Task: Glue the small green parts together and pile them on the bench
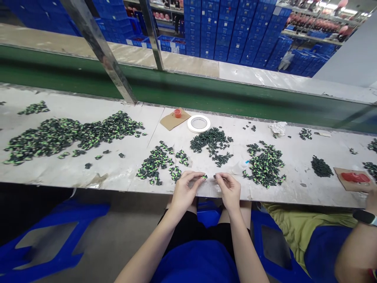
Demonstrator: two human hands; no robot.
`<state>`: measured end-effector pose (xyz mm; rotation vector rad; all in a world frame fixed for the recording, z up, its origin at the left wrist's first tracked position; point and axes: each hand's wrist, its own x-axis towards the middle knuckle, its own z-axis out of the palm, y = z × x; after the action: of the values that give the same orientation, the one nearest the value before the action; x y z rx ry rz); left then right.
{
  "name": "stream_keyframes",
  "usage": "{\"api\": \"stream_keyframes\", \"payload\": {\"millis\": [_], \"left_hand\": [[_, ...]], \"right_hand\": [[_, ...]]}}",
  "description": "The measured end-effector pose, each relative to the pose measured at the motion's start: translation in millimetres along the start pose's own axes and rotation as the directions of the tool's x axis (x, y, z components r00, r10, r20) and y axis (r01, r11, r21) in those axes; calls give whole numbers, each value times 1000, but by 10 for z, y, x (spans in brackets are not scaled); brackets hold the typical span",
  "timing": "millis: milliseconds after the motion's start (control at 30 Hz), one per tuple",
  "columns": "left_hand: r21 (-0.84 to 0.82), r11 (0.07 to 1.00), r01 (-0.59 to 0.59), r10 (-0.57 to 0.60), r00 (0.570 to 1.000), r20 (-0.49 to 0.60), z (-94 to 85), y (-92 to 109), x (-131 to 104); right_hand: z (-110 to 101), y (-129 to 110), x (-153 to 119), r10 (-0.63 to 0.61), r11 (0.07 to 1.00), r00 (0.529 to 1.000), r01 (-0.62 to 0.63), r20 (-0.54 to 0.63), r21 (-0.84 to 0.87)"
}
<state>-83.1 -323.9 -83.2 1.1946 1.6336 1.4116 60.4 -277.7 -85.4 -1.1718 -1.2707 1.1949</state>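
Note:
Between the fingertips of my left hand (186, 189) is a small black-and-green plastic part (204, 177). My right hand (229, 189) pinches a tiny dark piece (215, 176), too small to name, a short gap from the other part. Left of my hands lies a pile of black-and-green parts (154, 162), with a small cluster (175, 173) beside my left fingers. Just beyond my hands is a heap of small dark pieces (209, 139). Another black-and-green pile (266, 163) lies to the right, near a clear bottle-like item with a blue tip (243, 166).
A roll of white tape (199, 124) and a red cup (177, 113) on cardboard (169, 122) stand at the back. A long pile (73, 133) covers the left. A co-worker's arm (357, 239) is at right, near red pieces (355, 177). A green conveyor belt (176, 86) runs behind.

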Motion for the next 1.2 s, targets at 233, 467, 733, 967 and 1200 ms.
{"api": "stream_keyframes", "payload": {"millis": [233,467,733,967,1200], "left_hand": [[34,999,-20,20,1000,3,-22,52,-24],[31,998,-53,53,999,12,-27,114,-50],[-13,999,-32,32,999,31,-44,263,-88],[-13,999,-52,53,995,83,-71,353,-96],[16,992,-125,120,977,173,-136,462,-83]], "right_hand": [[73,-132,-105,-20,999,999,21,40,-38],[90,-134,-132,0,999,997,3,78,-37],[80,-148,-203,-189,972,975,203,120,-120],[49,-149,-205,-404,891,906,422,130,-169],[-37,-186,-230,-368,914,918,386,146,-126]]}}
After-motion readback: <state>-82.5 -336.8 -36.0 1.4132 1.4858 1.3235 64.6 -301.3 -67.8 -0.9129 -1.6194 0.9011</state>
